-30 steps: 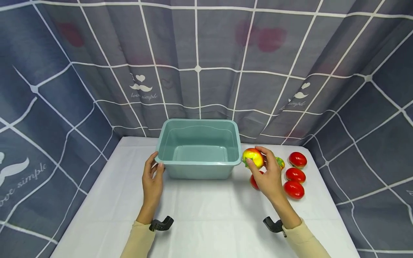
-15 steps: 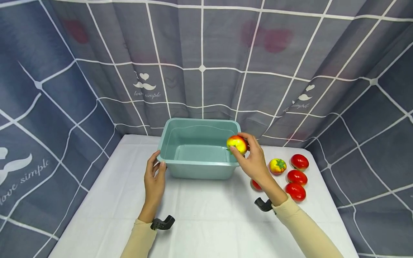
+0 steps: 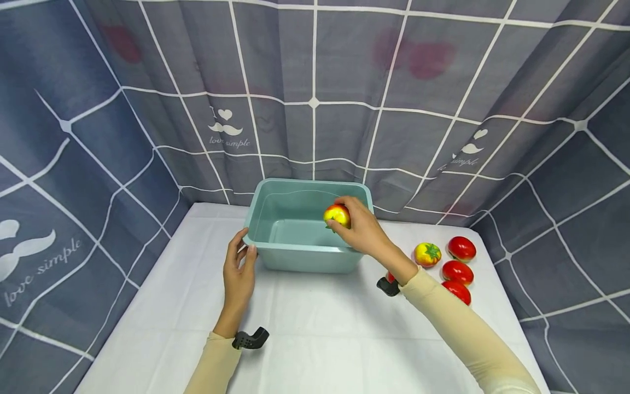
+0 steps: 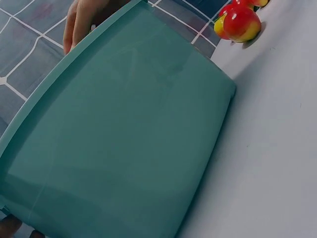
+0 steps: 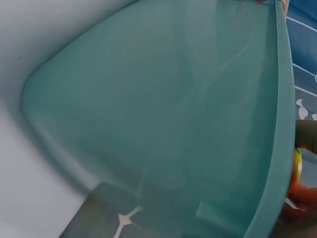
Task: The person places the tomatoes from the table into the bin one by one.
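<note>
A teal plastic bin (image 3: 305, 259) stands at the back of the table. My left hand (image 3: 239, 276) holds its front left corner, thumb at the front wall and fingers at the left side. Over the bin's right half, my right hand (image 3: 359, 227) pinches a yellow-and-red tomato (image 3: 337, 216) with a green leafy top, between thumb and fingers. In the right wrist view the bin's rim partly hides this tomato (image 5: 297, 166). The inside floor of the bin shows no fruit in the head view.
Right of the bin lie a yellow tomato (image 3: 427, 254) with its green top up and several glossy red ones (image 3: 458, 272). Another red tomato (image 3: 390, 277) is mostly hidden behind the right wrist. A grey checked curtain (image 3: 315, 131) hangs behind and beside the white-covered table (image 3: 315, 339).
My right hand has carried the tomato leftward from beside the bin, across its right rim, to above its inside. The left hand has stayed at the bin's corner.
</note>
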{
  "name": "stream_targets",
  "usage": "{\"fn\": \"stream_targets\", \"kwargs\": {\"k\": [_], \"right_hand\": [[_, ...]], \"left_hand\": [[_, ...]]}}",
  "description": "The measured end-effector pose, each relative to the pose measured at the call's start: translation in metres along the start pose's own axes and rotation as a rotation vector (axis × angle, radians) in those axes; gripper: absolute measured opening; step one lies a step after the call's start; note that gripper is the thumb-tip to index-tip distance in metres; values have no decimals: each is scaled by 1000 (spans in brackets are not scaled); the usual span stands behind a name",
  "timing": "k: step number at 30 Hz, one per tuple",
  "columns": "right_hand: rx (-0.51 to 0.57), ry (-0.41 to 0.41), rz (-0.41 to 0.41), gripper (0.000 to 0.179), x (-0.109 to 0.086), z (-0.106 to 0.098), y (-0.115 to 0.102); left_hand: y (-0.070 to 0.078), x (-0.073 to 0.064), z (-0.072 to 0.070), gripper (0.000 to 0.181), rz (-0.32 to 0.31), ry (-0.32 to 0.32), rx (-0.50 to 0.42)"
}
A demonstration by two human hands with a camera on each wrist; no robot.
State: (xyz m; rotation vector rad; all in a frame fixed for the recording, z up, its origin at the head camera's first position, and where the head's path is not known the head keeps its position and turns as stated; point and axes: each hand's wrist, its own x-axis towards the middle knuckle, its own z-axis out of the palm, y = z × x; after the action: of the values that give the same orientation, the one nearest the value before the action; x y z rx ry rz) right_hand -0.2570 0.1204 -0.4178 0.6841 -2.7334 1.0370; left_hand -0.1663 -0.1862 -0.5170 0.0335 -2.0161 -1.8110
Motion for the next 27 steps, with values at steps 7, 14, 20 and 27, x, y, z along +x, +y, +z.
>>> {"fn": "stream_targets", "kwargs": {"k": [7,14,20,27], "right_hand": [[-13,-33,-19,51,16,11,-9],[-21,-45,13,53,24,15,-14],[-9,-27,9,54,25,16,-12],[47,-13,3,57,21,15,-12]], "left_hand": [[2,-1,-1,48,-2,3,9],[3,0,2,48,2,-2,2],[4,-3,3,48,-21,-3,21],[3,-1,1,47,-19,17,26]]}}
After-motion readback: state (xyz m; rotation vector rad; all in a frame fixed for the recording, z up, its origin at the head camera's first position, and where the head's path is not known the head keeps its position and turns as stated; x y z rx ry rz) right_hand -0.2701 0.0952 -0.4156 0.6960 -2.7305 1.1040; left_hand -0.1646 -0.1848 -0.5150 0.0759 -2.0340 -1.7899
